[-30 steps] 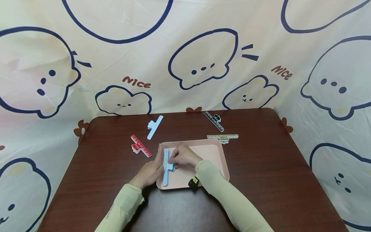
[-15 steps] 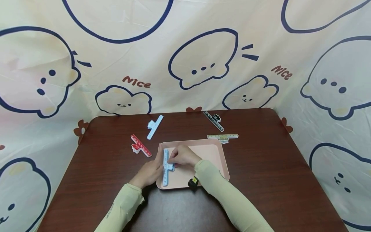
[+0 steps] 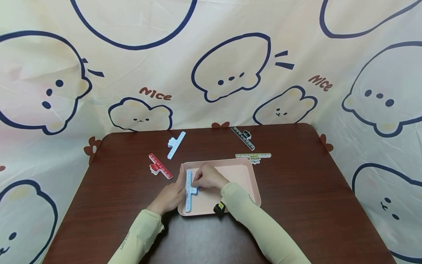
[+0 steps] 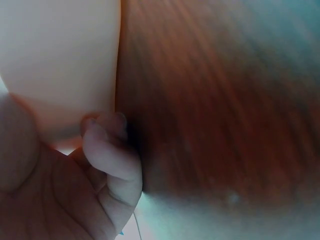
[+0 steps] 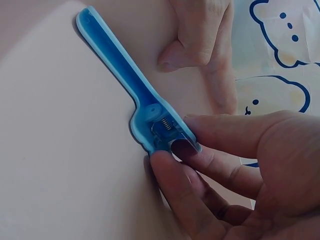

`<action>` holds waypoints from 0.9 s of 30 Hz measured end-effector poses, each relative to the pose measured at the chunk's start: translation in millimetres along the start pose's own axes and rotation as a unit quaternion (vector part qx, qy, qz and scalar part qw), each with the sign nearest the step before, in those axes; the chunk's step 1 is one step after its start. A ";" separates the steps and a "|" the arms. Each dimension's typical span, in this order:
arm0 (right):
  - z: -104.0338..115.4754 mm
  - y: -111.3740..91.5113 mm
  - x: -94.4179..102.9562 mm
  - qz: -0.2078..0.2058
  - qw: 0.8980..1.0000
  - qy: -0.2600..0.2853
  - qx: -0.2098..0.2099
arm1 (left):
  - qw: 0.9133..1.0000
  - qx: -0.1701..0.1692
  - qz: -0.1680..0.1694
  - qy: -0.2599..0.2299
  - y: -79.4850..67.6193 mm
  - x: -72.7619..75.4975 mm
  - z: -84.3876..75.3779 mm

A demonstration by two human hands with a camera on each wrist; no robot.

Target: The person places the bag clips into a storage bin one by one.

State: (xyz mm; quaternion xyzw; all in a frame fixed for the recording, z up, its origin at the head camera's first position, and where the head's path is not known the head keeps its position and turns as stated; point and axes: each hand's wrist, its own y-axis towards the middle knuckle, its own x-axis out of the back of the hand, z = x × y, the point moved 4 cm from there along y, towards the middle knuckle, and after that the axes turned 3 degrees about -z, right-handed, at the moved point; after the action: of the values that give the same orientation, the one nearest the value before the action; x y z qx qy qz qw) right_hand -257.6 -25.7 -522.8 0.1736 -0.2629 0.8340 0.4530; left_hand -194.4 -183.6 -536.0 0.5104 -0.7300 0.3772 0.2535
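Observation:
A light blue ruler-shaped clip (image 3: pixel 188 200) stands lengthwise along the left side of a pale pink tray (image 3: pixel 235 170). My right hand (image 3: pixel 210 177) pinches the clip's handle between thumb and fingers; the right wrist view shows the blue underside of the clip (image 5: pixel 117 57) and a small spring beside the fingertips. At the tray's left rim, my left hand (image 3: pixel 169 196) grips the edge. Its fingers (image 4: pixel 112 157) curl at the tray wall in the left wrist view, and its thumb (image 5: pixel 177 57) lies over the inside in the right wrist view.
Around the tray on the brown table (image 3: pixel 306 205) lie a red clip (image 3: pixel 160 165), another light blue clip (image 3: pixel 176 145), a black clip (image 3: pixel 243 138) and a green-and-white clip (image 3: pixel 253 156). A cartoon-printed curtain (image 3: pixel 230 110) surrounds the table's back and sides.

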 end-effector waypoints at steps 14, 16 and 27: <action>-1.0 -0.1 0.0 -0.001 1.000 0.006 0.000 | 1.000 0.000 0.001 0.002 0.4 -0.7 0.0; -0.9 -0.3 0.2 -0.001 1.000 0.010 0.002 | 1.000 0.001 0.002 0.004 0.4 -0.7 0.2; -3.5 -0.2 1.9 0.005 1.000 0.023 -0.001 | 1.000 0.006 0.006 0.004 1.4 -0.3 0.4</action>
State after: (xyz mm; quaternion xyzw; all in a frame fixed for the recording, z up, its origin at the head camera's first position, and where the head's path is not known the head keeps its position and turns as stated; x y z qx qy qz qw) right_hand -258.6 -22.3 -524.6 0.1524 -0.2540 0.8398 0.4549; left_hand -195.6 -183.5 -536.8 0.5063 -0.7299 0.3845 0.2510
